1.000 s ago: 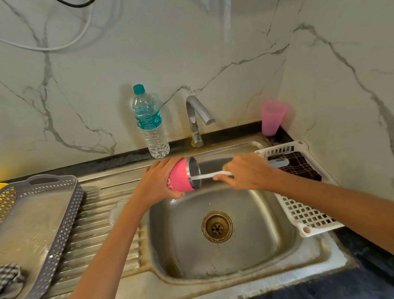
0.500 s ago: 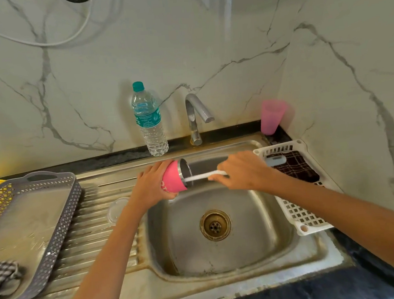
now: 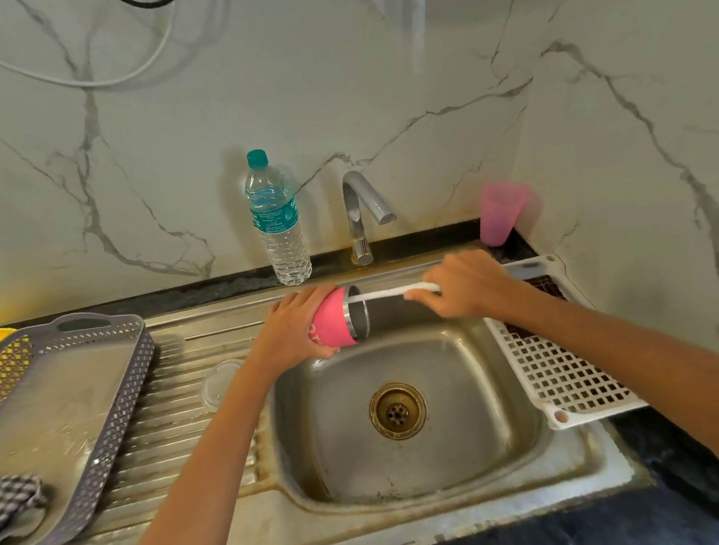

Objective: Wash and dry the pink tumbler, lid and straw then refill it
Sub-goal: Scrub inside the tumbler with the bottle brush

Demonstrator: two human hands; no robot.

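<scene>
My left hand [image 3: 290, 330] grips the pink tumbler [image 3: 334, 321], held on its side over the back left of the sink basin [image 3: 473, 449], steel rim pointing right. My right hand [image 3: 465, 282] grips a thin white brush handle [image 3: 387, 292] whose far end sits inside the tumbler's mouth. A clear round lid [image 3: 218, 382] lies on the ribbed drainboard, just left of my left forearm. No straw shows in view.
A water bottle [image 3: 278, 220] and the tap [image 3: 363, 211] stand behind the sink. A pink plastic cup [image 3: 501, 212] is in the back right corner. A white basket [image 3: 562, 376] lies right of the basin, a grey tray [image 3: 78, 410] with a checked cloth [image 3: 3, 499] left.
The brush has slid partly out of the tumbler as my right hand moved right and slightly up. The tumbler stays in my left hand.
</scene>
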